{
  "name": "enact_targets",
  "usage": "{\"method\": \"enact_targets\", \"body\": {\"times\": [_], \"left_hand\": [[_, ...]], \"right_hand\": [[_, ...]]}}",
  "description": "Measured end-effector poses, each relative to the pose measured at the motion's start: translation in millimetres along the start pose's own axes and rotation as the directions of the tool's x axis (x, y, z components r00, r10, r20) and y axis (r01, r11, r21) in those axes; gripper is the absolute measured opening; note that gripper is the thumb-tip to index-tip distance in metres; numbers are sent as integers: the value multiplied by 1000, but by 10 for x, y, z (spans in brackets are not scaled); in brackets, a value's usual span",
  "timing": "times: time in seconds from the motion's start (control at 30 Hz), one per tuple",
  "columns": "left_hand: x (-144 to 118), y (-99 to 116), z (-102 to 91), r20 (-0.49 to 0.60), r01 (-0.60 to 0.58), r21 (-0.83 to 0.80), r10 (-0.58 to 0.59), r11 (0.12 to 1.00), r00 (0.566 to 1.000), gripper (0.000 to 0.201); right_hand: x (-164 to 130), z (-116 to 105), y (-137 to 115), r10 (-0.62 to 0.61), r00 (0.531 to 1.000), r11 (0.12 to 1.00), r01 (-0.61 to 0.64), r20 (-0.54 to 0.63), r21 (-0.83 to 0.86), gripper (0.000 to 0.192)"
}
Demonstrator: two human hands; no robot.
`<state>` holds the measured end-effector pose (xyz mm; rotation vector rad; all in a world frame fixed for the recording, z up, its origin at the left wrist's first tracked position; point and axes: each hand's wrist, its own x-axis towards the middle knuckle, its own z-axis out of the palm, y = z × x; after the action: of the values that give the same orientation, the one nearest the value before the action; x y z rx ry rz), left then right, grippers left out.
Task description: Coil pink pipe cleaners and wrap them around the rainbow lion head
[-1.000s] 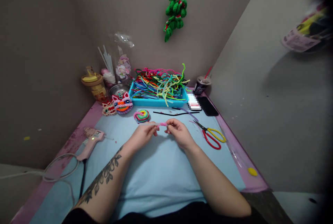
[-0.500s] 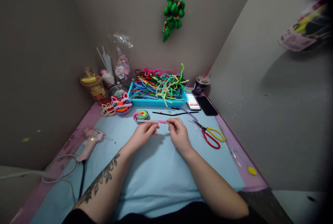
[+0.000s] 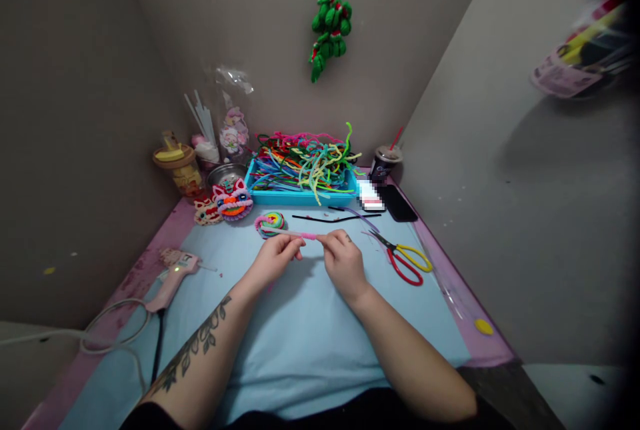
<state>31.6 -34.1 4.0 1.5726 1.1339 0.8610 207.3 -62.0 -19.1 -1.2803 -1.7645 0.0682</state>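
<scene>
Both my hands meet over the middle of the light blue table mat (image 3: 300,343). My left hand (image 3: 274,259) and my right hand (image 3: 343,261) pinch a thin stick with pink pipe cleaner (image 3: 306,235) wound around it, held level just above the mat. The stick's pale left end points toward a small multicoloured coiled disc (image 3: 271,223) lying right behind my left hand. My right fingertips close on the pink wound part.
A blue tray (image 3: 300,195) heaped with coloured pipe cleaners stands at the back. Red and yellow scissors (image 3: 406,261) lie to the right, a black phone (image 3: 399,203) behind them. A pink glue gun (image 3: 173,268) with its cable lies left. Fuzzy lion-head figures (image 3: 227,202), cups and jars stand back left.
My hands have shifted slightly left and away from me, and the stick has tilted a little; my right fingers have turned along the pink winding.
</scene>
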Motion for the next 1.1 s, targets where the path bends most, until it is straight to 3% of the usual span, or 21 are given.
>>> {"method": "enact_targets", "body": {"times": [0.33,0.53,0.73,0.87,0.93,1.03,1.1], "left_hand": [[40,-41,4,-36,38,-62,-41,997,999,35],[47,-62,17,-68,31,-93,-38,995,997,38],[73,-93,7,-212,66,-131,-93,989,973,46],[82,-103,-7,-267,73,-171,-117,983,956,45],[86,-115,-13,-308,66,-160,-114,985,945,45],[87,-130,-22,-345,60,-156,-111,986,932,47],[82,-126,-29,-353,50,-166,-106,985,930,47]], "right_hand": [[9,36,-19,-199,980,953,188,-21,-238,29],[-8,53,-11,-196,978,960,178,-65,-216,31],[-15,59,-20,-227,973,970,221,-49,-99,32],[-3,69,-48,-194,981,981,194,5,-6,28],[38,28,-78,-129,991,990,130,-23,56,32],[156,-182,-130,6,990,988,17,-141,156,20],[240,-417,-148,11,993,984,10,-121,178,20]]}}
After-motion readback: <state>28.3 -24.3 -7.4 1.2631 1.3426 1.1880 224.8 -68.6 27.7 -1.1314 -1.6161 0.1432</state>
